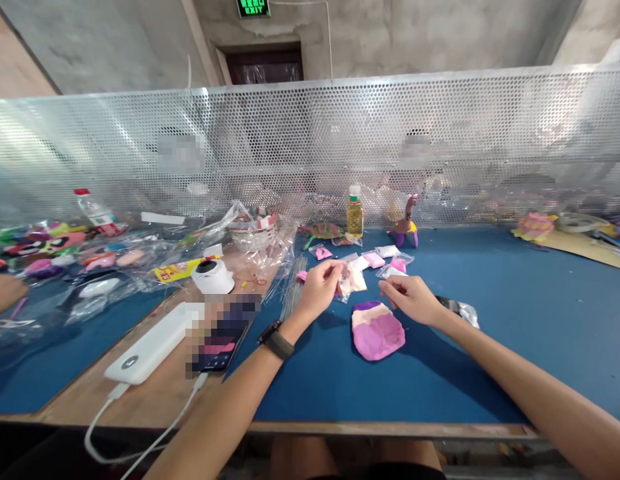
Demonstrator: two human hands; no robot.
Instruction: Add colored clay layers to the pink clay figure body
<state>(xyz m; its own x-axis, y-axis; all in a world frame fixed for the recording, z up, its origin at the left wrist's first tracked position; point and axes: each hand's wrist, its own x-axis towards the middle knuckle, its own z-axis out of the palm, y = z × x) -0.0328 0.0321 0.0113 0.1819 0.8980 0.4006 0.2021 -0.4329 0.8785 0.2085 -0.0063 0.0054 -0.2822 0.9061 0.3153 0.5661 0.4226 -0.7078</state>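
My left hand, with a dark band on its wrist, is pinched closed over small clear packets; part of one hangs at its fingertips. My right hand is closed near a flattened slab of purple and cream clay on the blue mat. A small reddish thing shows under its fingertips, too small to name. The slab lies just below and between both hands. Pink and white clay packets lie beyond them.
Thin wires lie left of my left hand. A phone, power bank and white camera stand left. An oil bottle and clay animal stand behind. Another person's hand is far left.
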